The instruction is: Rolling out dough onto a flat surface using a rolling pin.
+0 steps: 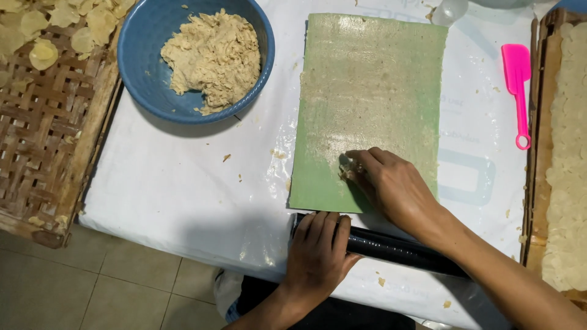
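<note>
Right hand (391,183) pinches a dough bit (347,171) on the green mat (367,91), left hand (318,253) lies flat on the black roller (397,250); placing dough, rolling likely follows.

- We have one view only, from a camera worn on the head, looking steeply down at the white-covered surface (183,183).
- We sit close: the surface fills most of the frame, with floor tiles (92,287) showing at lower left.
</note>
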